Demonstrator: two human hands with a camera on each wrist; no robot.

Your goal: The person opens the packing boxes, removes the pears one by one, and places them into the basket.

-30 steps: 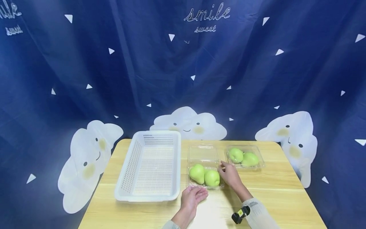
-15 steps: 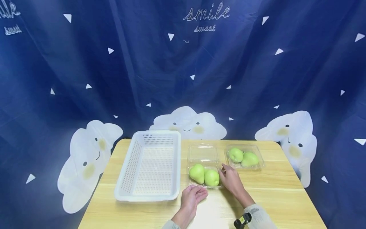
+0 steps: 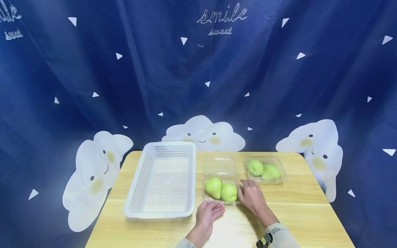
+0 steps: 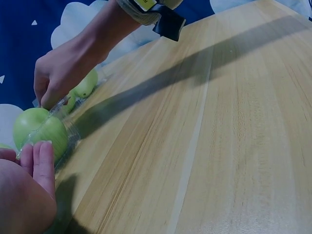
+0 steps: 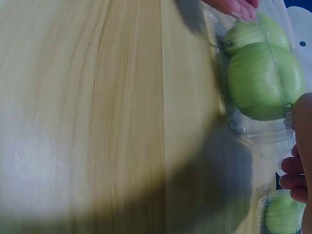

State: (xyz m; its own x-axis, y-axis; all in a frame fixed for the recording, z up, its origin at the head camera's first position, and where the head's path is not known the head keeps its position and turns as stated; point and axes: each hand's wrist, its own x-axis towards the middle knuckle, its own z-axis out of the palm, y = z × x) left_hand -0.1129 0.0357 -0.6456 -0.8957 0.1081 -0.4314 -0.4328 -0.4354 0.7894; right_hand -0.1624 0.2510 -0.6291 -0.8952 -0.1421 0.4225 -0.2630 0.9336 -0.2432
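Note:
A clear plastic clamshell box (image 3: 207, 200) stands mid-table with its lid folded back behind it. Two green pears, a left one (image 3: 213, 188) and a right one (image 3: 229, 192), sit side by side in its base. At the front rim is my left hand (image 3: 206, 214), palm inward, its fingers held straight against the box. My right hand (image 3: 252, 197) holds the box's right rim between thumb and curled fingers; the right wrist view shows its thumb side (image 5: 304, 122) at the rim, partly cut off by the frame.
A white perforated basket (image 3: 130, 203) stands on the left of the wooden table (image 3: 304, 213). Behind my right hand sits another clear box (image 3: 283, 177) holding two green pears. A dark blue curtain (image 3: 173, 75) hangs behind the table.
My right hand has slid a little toward the front along the box's right rim. The left hand stays in place at the front, and the pears have barely shifted.

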